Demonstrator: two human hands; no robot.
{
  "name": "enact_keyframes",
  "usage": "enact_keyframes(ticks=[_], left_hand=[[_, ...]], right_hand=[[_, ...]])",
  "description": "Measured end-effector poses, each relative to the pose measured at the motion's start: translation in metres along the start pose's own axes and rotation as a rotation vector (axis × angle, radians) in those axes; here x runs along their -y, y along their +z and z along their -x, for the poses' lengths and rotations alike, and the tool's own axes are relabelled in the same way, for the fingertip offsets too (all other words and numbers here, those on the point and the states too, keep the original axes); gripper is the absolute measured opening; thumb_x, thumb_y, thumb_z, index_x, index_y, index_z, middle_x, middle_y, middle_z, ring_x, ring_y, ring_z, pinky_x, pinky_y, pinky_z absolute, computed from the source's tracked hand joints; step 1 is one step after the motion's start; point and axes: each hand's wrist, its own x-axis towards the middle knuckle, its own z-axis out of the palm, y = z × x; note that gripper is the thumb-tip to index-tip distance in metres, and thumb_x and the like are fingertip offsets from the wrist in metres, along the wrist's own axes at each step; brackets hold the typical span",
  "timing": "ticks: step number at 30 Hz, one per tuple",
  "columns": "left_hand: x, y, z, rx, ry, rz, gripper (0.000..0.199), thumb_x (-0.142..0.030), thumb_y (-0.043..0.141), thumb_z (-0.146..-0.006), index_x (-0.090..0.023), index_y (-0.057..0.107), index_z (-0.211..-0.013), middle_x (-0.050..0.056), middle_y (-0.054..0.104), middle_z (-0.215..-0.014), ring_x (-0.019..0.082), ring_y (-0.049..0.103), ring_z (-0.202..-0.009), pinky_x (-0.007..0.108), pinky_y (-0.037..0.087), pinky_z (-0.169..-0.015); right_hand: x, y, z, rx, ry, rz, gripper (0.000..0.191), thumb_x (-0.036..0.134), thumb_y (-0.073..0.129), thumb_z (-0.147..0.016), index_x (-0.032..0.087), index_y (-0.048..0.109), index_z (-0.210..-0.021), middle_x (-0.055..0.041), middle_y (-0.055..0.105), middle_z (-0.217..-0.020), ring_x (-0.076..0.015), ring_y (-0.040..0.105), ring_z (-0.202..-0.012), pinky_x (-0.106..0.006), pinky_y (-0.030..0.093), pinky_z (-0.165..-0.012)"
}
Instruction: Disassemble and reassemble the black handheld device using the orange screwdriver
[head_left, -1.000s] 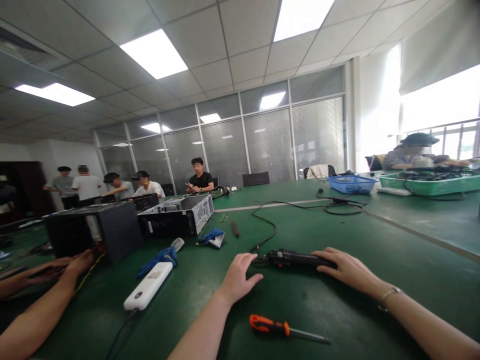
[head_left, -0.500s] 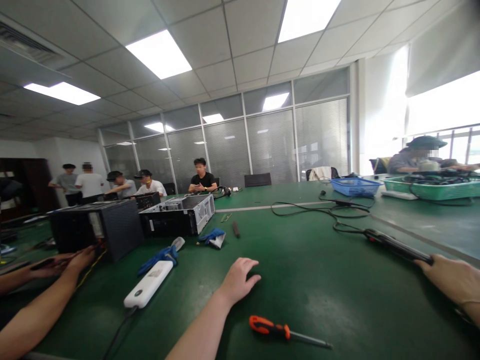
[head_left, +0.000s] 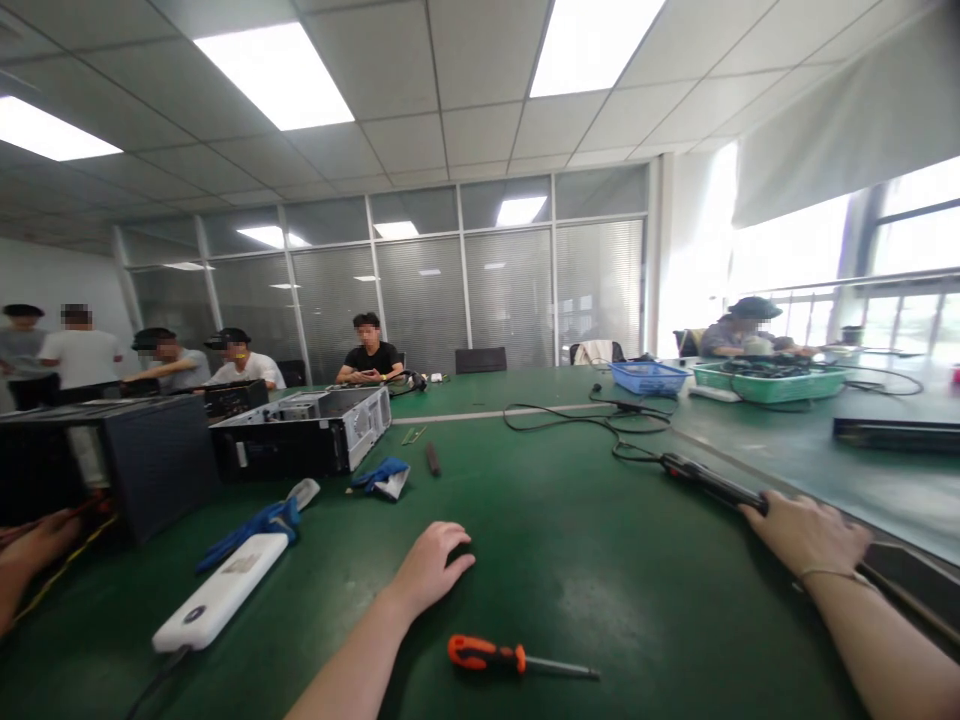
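My left hand (head_left: pixel 433 568) rests on the green table (head_left: pixel 547 530), its thumb and fingers apart with nothing between them. Just below it lies an orange and black screwdriver (head_left: pixel 487 655), its shaft pointing right. At the right, my right hand (head_left: pixel 806 535) is on the near end of a long dark device (head_left: pixel 712 482) with a cable, fingers wrapped over it. Blue gloves (head_left: pixel 386 477) and a small dark bar (head_left: pixel 433 459) lie beyond my left hand. A white power strip (head_left: pixel 221 590) sits to the left, beside another blue glove (head_left: pixel 255 530).
An open computer case (head_left: pixel 300 430) and a dark case (head_left: pixel 157 450) stand at the left, with another person's hand (head_left: pixel 37 545) at the dark one. Farther back are a blue basket (head_left: pixel 648 378) and a green basket (head_left: pixel 817 384). People sit around the table.
The view has turned to the right, so most things appear farther left. More of my right forearm and a dark flat object beside it now show. My left hand keeps its pose.
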Motion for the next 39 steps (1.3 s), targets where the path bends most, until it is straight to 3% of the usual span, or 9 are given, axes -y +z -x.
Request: enact_keyframes(ticks=[1, 3, 5, 8, 14, 21, 30, 39], left_hand=[[0.003, 0.002, -0.001, -0.007, -0.013, -0.001, 0.031, -0.041, 0.057, -0.087, -0.022, 0.069, -0.108, 0.009, 0.065, -0.118, 0.025, 0.057, -0.113, 0.040, 0.043, -0.101], [0.010, 0.005, -0.004, -0.007, -0.039, -0.003, 0.033, -0.044, 0.056, -0.086, -0.022, 0.070, -0.107, 0.009, 0.064, -0.121, 0.027, 0.056, -0.115, 0.043, 0.042, -0.103], [0.017, 0.007, -0.007, 0.003, -0.045, -0.013, 0.035, -0.045, 0.054, -0.087, -0.023, 0.069, -0.109, 0.009, 0.063, -0.124, 0.027, 0.056, -0.117, 0.044, 0.043, -0.103], [0.023, 0.008, -0.010, 0.006, -0.035, -0.016, 0.035, -0.046, 0.054, -0.086, -0.023, 0.070, -0.107, 0.009, 0.064, -0.122, 0.028, 0.057, -0.116, 0.045, 0.044, -0.102], [0.022, 0.006, -0.010, -0.001, -0.050, -0.023, 0.038, -0.049, 0.053, -0.085, -0.024, 0.071, -0.108, 0.008, 0.064, -0.123, 0.029, 0.057, -0.115, 0.046, 0.046, -0.101], [0.037, 0.012, -0.014, 0.024, -0.036, -0.037, 0.041, -0.052, 0.051, -0.085, -0.025, 0.070, -0.110, 0.007, 0.063, -0.125, 0.029, 0.058, -0.116, 0.046, 0.047, -0.101], [0.035, 0.011, -0.016, 0.024, -0.049, -0.043, 0.039, -0.051, 0.052, -0.084, -0.027, 0.071, -0.108, 0.005, 0.065, -0.122, 0.029, 0.059, -0.115, 0.045, 0.049, -0.098], [0.026, 0.009, -0.017, 0.014, -0.053, -0.093, 0.037, -0.048, 0.051, -0.086, -0.025, 0.071, -0.107, 0.006, 0.065, -0.121, 0.028, 0.059, -0.114, 0.043, 0.048, -0.099]], right_hand=[[0.011, -0.008, 0.003, -0.002, 0.120, 0.149, 0.045, 0.056, 0.043, -0.082, 0.022, 0.072, -0.087, -0.0259, 0.062, -0.097, -0.0435, 0.058, -0.092, -0.060, 0.036, -0.070], [0.032, -0.020, 0.005, 0.061, 0.108, 0.274, 0.036, 0.049, 0.051, -0.081, 0.025, 0.069, -0.102, -0.0170, 0.064, -0.100, -0.0365, 0.057, -0.097, -0.052, 0.040, -0.077], [0.045, -0.026, 0.004, 0.097, 0.094, 0.312, 0.035, 0.047, 0.052, -0.083, 0.025, 0.067, -0.107, -0.0139, 0.064, -0.102, -0.0343, 0.055, -0.102, -0.049, 0.040, -0.081], [0.051, -0.023, 0.000, 0.117, 0.114, 0.321, 0.030, 0.042, 0.049, -0.088, 0.027, 0.064, -0.109, -0.0105, 0.065, -0.099, -0.0286, 0.059, -0.097, -0.041, 0.044, -0.076], [0.042, -0.012, -0.012, 0.119, 0.201, 0.325, 0.031, 0.041, 0.043, -0.093, 0.022, 0.066, -0.101, -0.0129, 0.065, -0.095, -0.0283, 0.062, -0.091, -0.038, 0.047, -0.068], [0.041, -0.013, -0.015, 0.086, 0.236, 0.330, 0.025, 0.035, 0.052, -0.088, 0.022, 0.065, -0.104, -0.0128, 0.063, -0.105, -0.0297, 0.056, -0.106, -0.045, 0.044, -0.080], [0.035, -0.019, -0.033, 0.210, 0.218, 0.324, 0.035, 0.049, 0.056, -0.080, 0.021, 0.070, -0.095, -0.0139, 0.066, -0.099, -0.0294, 0.062, -0.095, -0.035, 0.047, -0.070], [0.040, -0.010, -0.031, 0.190, 0.200, 0.321, 0.042, 0.049, 0.057, -0.081, 0.014, 0.067, -0.101, -0.0183, 0.063, -0.105, -0.0334, 0.057, -0.103, -0.045, 0.039, -0.084]])
